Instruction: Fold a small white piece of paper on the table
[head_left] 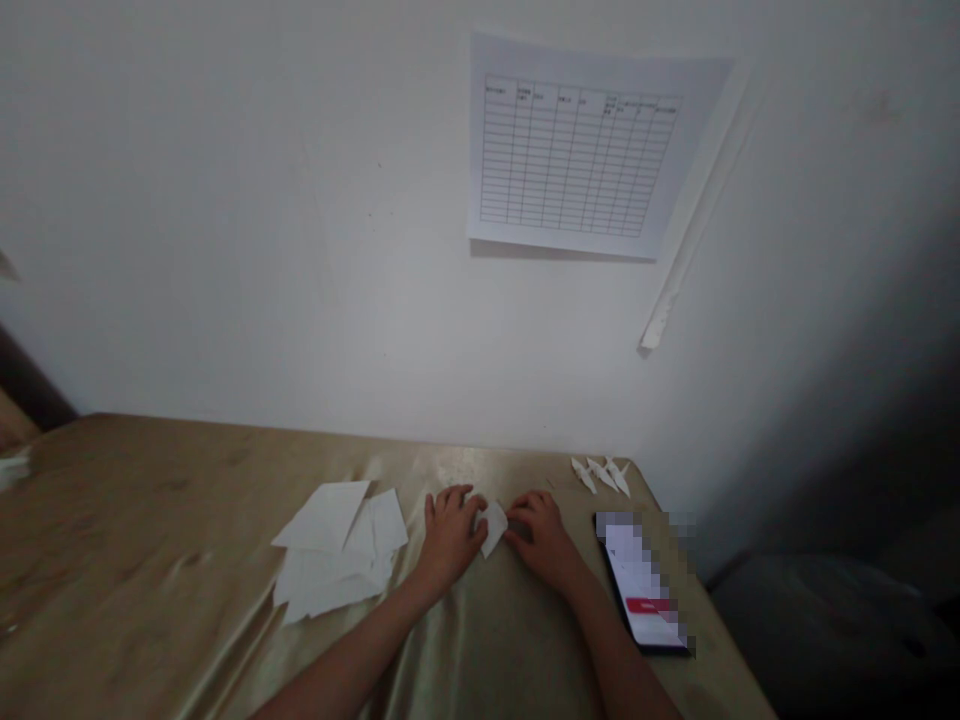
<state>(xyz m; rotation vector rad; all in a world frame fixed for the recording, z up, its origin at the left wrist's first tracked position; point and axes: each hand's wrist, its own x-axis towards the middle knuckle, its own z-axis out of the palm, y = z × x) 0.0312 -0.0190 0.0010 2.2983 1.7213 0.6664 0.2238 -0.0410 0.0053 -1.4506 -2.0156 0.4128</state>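
Note:
A small folded piece of white paper (493, 526) lies on the gold-coloured tablecloth (150, 560) between my two hands. My left hand (448, 533) rests on the cloth with its fingers curled and its fingertips pinching the paper's left edge. My right hand (541, 537) presses down on the paper's right edge, fingers bent. A loose pile of white paper sheets (337, 550) lies just left of my left hand.
A phone (643, 590) with a lit screen lies to the right of my right forearm, near the table's right edge. Three small folded paper figures (600, 474) sit at the far right corner. A printed table sheet (577, 150) hangs on the wall.

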